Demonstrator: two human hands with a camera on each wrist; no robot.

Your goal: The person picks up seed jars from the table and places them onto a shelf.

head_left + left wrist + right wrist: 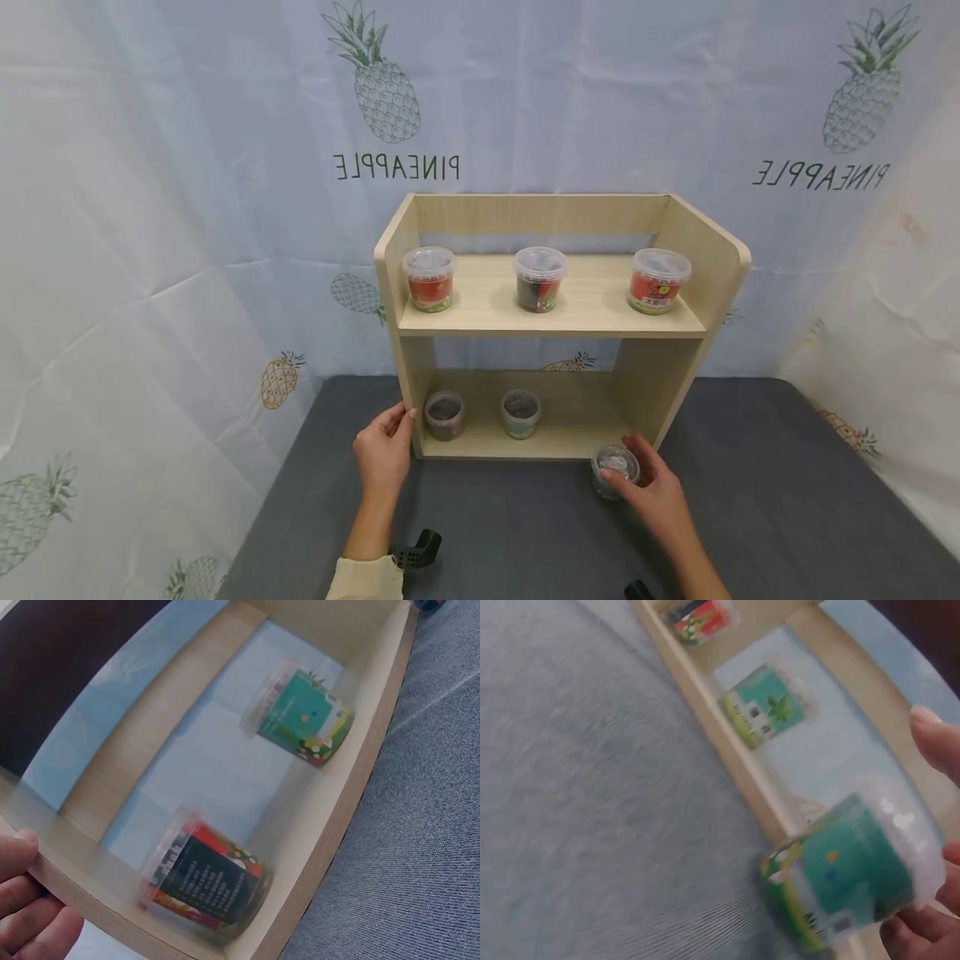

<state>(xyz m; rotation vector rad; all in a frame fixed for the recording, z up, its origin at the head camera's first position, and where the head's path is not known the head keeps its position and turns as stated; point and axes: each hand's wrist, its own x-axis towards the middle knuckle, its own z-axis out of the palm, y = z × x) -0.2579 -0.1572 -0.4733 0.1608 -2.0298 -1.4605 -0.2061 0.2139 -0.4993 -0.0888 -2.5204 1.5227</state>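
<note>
A two-tier wooden shelf (555, 332) stands on the dark table. My left hand (386, 446) pinches the front edge of its left side panel; in the left wrist view the thumb (19, 851) lies on one face and the curled fingers on the other. My right hand (652, 492) holds a small clear-lidded plastic tub (615, 472) by its upper part, in front of the lower tier's right end. That tub's green label shows in the right wrist view (847, 862). Two similar tubs, one at left (445, 415) and one mid-tier (521, 413), stand on the lower tier.
On the upper tier stand three lidded tubs: left (431, 279), middle (540, 279) and right (657, 281). The dark grey tabletop (517, 525) extends in front of the shelf. A pineapple-print curtain (225, 208) hangs behind and at the sides.
</note>
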